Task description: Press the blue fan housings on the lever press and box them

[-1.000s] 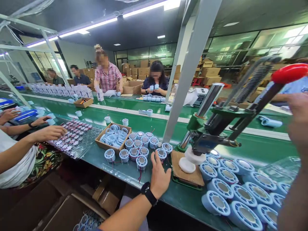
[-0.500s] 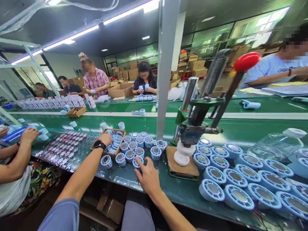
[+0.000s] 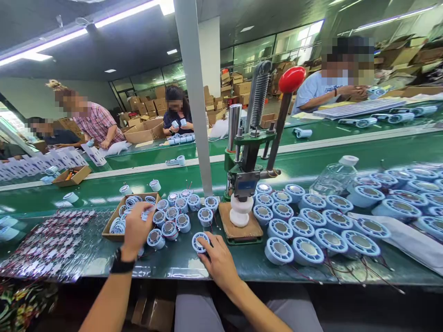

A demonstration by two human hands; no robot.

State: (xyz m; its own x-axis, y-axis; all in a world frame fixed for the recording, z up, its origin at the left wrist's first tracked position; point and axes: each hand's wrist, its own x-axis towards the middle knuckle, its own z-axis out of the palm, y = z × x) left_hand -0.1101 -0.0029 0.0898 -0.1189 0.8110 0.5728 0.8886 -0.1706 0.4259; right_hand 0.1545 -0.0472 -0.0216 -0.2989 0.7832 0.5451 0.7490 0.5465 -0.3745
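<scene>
A round pale blue housing (image 3: pixel 200 242) with a grey disc in its face sits alone near the front edge of the green tabletop (image 3: pixel 180 262), between a cluster of similar housings (image 3: pixel 172 213) and a hand press (image 3: pixel 246 182). Its face points up, tipped slightly toward the wearer (being round, it shows no long axis). The right hand (image 3: pixel 221 262) is nearer, just to its right: partly open, thumb and forefinger touching the rim; how firmly they grip cannot be told. The left hand (image 3: pixel 137 230) is farther left, beyond part of the cluster, over the right side of a cardboard box (image 3: pixel 113 237) of blue rings. Its fingers are curled nearly together, apparently pinching a pale blue ring (image 3: pixel 145 215), though blur hides the exact grip. Right of the right hand, the press's white pads (image 3: pixel 240 212) stand over a brown board (image 3: pixel 254 230). Farther right, more housings (image 3: pixel 308 250) crowd the tabletop.
</scene>
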